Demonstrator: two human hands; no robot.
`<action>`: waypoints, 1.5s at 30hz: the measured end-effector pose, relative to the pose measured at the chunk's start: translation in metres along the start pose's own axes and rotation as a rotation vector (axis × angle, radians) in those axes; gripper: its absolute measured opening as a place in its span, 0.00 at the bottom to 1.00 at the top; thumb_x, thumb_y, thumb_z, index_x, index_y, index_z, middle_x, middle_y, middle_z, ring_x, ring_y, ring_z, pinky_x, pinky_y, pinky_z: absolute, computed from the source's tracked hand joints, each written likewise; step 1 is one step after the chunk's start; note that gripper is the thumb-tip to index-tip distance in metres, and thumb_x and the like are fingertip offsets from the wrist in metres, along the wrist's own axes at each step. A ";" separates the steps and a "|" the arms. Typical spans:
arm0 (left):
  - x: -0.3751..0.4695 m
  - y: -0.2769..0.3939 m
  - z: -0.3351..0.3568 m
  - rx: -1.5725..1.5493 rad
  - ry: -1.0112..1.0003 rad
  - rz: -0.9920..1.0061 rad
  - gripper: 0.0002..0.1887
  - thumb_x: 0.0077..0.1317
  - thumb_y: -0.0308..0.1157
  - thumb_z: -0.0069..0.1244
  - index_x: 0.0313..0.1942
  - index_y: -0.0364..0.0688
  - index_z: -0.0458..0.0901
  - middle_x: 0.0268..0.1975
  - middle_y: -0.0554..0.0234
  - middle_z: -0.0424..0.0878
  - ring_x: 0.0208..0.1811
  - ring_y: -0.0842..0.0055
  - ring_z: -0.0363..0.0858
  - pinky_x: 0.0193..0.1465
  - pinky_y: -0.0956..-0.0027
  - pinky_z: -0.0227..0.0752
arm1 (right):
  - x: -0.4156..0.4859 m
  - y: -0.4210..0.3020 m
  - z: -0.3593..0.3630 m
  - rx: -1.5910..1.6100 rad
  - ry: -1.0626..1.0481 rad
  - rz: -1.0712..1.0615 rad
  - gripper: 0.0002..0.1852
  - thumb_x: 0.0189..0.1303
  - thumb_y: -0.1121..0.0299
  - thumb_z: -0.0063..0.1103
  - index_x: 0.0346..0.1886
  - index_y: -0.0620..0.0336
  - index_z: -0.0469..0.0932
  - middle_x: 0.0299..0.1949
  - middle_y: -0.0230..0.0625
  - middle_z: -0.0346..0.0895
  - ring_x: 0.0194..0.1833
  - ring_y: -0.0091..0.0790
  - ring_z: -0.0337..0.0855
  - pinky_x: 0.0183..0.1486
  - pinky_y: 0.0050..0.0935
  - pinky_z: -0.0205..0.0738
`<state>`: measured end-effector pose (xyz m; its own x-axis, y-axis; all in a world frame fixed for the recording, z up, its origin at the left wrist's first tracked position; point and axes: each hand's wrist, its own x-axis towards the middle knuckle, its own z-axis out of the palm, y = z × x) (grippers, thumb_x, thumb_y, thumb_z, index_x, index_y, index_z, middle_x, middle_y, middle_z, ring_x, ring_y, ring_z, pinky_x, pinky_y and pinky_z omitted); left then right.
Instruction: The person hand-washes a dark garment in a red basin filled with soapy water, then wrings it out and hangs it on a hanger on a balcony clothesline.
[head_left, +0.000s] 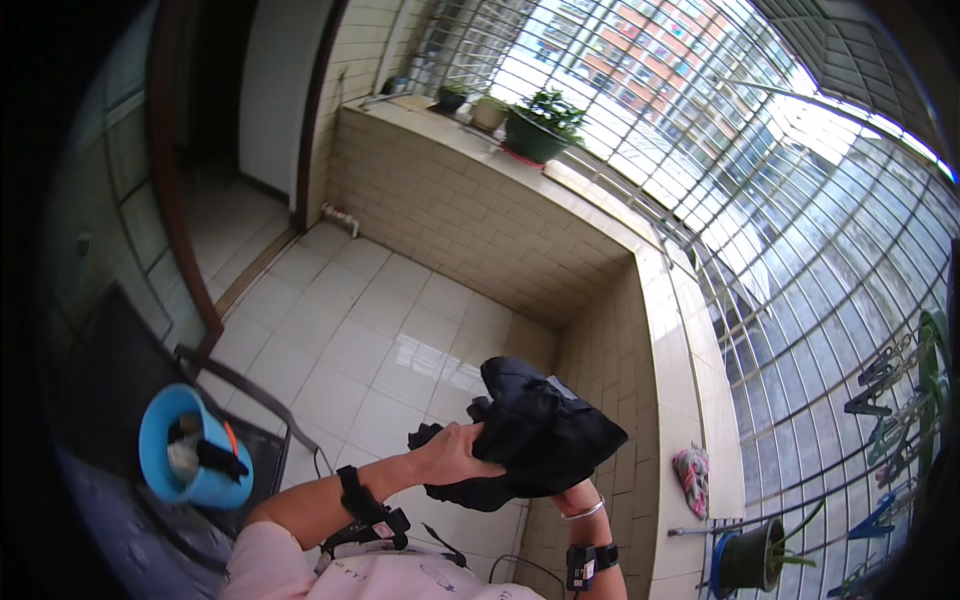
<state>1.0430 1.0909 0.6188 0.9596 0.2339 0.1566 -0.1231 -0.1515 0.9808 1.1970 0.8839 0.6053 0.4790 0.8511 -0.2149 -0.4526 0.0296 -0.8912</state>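
Observation:
A bunched piece of black cloth (551, 427) is held up in front of me, over the tiled floor. My left hand (457, 454) grips its left side, thumb and fingers closed on the fabric. Most of my right hand (576, 496) is hidden under the cloth's lower right part; only the base of the hand and the wrist with a bracelet show, so its fingers cannot be seen. To the left, a light blue bucket (157, 442) with dark and pale items inside stands on a black chair (255, 386).
Potted plants (536, 135) line the tiled ledge (442, 135) by the metal window grille. A crumpled pink and grey cloth (691, 480) lies on the right ledge (675, 375). Clothes pegs (874, 386) hang at the far right, above another pot (750, 555). A doorway is at upper left.

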 end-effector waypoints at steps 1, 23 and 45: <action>0.009 -0.002 -0.009 -0.007 -0.015 -0.009 0.25 0.50 0.37 0.63 0.48 0.35 0.78 0.39 0.51 0.86 0.41 0.69 0.85 0.47 0.70 0.74 | 0.008 -0.002 0.002 0.007 0.027 0.002 0.29 0.60 0.64 0.62 0.64 0.60 0.67 0.64 0.34 0.68 0.63 0.37 0.69 0.66 0.37 0.62; 0.242 -0.027 -0.052 0.091 0.106 -0.171 0.22 0.51 0.34 0.63 0.46 0.34 0.80 0.41 0.56 0.85 0.42 0.75 0.81 0.50 0.71 0.72 | 0.270 -0.125 -0.110 -1.124 -0.219 -0.736 0.25 0.55 0.66 0.62 0.57 0.62 0.73 0.57 0.44 0.74 0.57 0.46 0.75 0.59 0.36 0.68; 0.482 -0.102 -0.129 0.201 -0.220 -0.008 0.38 0.54 0.48 0.62 0.60 0.39 0.66 0.50 0.47 0.80 0.54 0.57 0.78 0.57 0.62 0.69 | 0.400 -0.200 -0.131 -0.194 0.209 -0.668 0.27 0.58 0.84 0.57 0.62 0.65 0.65 0.58 0.37 0.71 0.57 0.31 0.73 0.61 0.31 0.67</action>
<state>1.4856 1.3431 0.6092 0.9948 0.0251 0.0986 -0.0841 -0.3425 0.9358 1.5778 1.1499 0.6450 0.7490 0.5652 0.3456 0.1195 0.3979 -0.9096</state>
